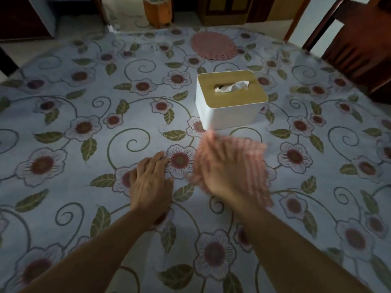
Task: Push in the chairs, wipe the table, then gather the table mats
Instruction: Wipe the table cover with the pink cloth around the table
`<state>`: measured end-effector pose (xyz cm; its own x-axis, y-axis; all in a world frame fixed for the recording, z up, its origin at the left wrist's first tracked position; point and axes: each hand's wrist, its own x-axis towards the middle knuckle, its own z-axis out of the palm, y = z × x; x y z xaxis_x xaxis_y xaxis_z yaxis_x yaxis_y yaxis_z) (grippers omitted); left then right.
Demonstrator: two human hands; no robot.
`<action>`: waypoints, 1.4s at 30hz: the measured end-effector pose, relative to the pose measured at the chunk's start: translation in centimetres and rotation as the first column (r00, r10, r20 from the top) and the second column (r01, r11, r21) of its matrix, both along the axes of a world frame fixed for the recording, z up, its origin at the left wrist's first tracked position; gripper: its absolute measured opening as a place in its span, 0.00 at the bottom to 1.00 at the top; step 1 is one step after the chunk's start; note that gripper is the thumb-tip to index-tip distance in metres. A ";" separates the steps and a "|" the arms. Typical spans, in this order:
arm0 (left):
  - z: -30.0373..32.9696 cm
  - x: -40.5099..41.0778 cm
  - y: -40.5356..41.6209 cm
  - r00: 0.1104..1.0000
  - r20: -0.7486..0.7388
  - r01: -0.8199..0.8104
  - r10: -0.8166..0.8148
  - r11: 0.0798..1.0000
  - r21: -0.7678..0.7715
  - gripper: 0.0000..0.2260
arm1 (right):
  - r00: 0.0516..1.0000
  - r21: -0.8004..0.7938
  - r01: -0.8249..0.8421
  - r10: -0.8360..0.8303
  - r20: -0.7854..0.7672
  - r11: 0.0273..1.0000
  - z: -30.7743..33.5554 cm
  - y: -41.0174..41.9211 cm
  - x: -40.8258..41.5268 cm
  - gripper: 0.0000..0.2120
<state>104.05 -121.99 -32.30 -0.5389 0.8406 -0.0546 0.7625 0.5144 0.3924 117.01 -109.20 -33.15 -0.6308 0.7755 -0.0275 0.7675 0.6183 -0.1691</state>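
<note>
A table (63,187) covered in a floral cloth fills the view. My right hand (222,170) lies on a pink checked cloth (254,166) just in front of the tissue box; both are blurred by motion, so the grip is unclear. My left hand (149,182) rests palm down on the tablecloth to its left, fingers together, holding nothing. A round pink table mat (213,46) lies near the far edge. A dark wooden chair (359,45) stands at the far right corner.
A white tissue box with a wooden lid (230,98) stands in the middle of the table, right behind my right hand. Beyond the far edge are an orange wooden stand (157,11) and a wooden cabinet (224,9) on the floor.
</note>
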 end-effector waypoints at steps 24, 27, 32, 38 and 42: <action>1.4 22.2 2.4 0.969 -0.018 0.243 -0.246 0.964 -0.105 0.19 | 0.989 -0.049 -0.137 0.134 -0.061 0.989 0.3 -7.5 26.1 0.28; 1.6 26.1 2.6 0.976 -0.024 0.213 -0.216 0.973 -0.090 0.19 | 0.996 0.060 0.069 -0.073 0.053 0.996 0.0 -2.2 34.9 0.27; 1.7 32.8 2.8 0.978 -0.030 0.202 -0.206 0.973 -0.107 0.22 | 0.885 0.044 0.426 -0.426 0.186 0.904 -0.7 2.4 47.4 0.37; 2.1 39.6 2.1 0.981 -0.021 0.192 -0.195 0.975 -0.109 0.22 | 0.998 -0.144 0.013 -0.004 0.064 0.989 0.2 -8.3 46.2 0.41; 2.1 42.0 2.4 0.984 -0.026 0.171 -0.177 0.974 -0.150 0.22 | 0.933 -0.126 -0.359 0.358 -0.035 0.925 -0.3 -12.2 49.3 0.30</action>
<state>146.01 -119.60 -30.22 -0.3893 0.9060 -0.1664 0.8587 0.4223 0.2905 166.34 -121.38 -33.46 -0.8668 0.4879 -0.1027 0.4963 0.8244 -0.2722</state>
